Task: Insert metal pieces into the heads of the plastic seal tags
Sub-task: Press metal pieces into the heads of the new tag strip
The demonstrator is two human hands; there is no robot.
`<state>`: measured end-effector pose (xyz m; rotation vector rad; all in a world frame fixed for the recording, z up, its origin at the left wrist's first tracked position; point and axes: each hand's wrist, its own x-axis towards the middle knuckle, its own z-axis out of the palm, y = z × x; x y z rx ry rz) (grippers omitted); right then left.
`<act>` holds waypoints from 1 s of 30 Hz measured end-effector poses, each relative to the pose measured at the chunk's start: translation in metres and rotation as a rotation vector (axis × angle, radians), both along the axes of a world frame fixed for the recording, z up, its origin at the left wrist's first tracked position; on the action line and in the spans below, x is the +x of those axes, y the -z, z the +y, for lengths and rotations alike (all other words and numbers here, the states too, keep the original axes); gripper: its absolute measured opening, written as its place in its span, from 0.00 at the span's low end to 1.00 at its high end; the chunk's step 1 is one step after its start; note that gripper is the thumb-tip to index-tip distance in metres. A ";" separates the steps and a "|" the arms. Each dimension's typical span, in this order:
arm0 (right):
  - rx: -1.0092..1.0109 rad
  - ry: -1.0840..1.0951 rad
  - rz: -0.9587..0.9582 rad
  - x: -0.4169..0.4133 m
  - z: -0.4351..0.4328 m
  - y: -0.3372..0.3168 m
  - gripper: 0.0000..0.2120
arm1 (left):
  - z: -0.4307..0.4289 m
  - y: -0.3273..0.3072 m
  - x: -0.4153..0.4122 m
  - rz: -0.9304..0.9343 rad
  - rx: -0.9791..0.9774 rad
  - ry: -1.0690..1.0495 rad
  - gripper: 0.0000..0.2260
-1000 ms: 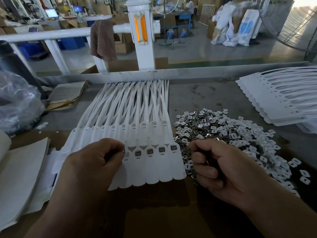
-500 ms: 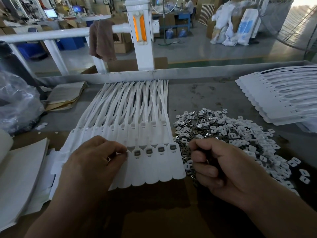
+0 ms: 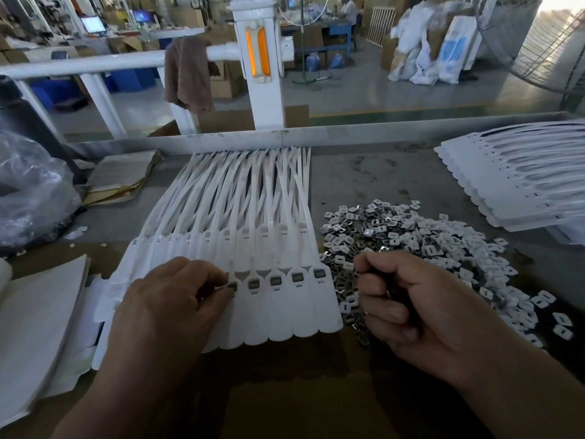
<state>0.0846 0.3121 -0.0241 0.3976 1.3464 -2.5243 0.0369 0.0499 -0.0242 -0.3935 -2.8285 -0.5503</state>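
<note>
left grip (image 3: pixel 172 304) on flat square metal piece (image 3: pixel 232 285)

I'm counting one left hand (image 3: pixel 171 299), one right hand (image 3: pixel 411 305), one row of seal tags (image 3: pixel 221 217) with five filled heads (image 3: pixel 297 276), one separate stack of tags (image 3: pixel 522 185), and one uncountable heap of metal pieces (image 3: pixel 411 229).

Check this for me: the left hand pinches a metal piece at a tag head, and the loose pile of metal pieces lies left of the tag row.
One detail is wrong. The head view shows the pile of metal pieces lying right of the tag row, by the right hand. The rest holds: the left hand pinches a metal piece at a tag head.
</note>
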 end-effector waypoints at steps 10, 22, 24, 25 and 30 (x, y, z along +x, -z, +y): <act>-0.266 0.038 0.035 -0.001 0.001 -0.001 0.14 | -0.001 -0.003 0.009 0.097 0.130 -0.019 0.18; -0.650 -0.151 0.142 0.007 -0.015 -0.005 0.43 | 0.073 -0.020 0.039 0.184 0.232 0.256 0.12; -0.668 -0.188 0.150 0.008 -0.015 -0.005 0.43 | 0.078 -0.020 0.040 0.203 0.218 0.271 0.17; -0.665 -0.217 0.164 0.009 -0.015 -0.005 0.41 | 0.080 -0.020 0.040 0.210 0.203 0.282 0.17; -0.650 -0.196 0.146 0.011 -0.018 -0.007 0.38 | 0.086 -0.019 0.038 0.277 0.144 0.339 0.14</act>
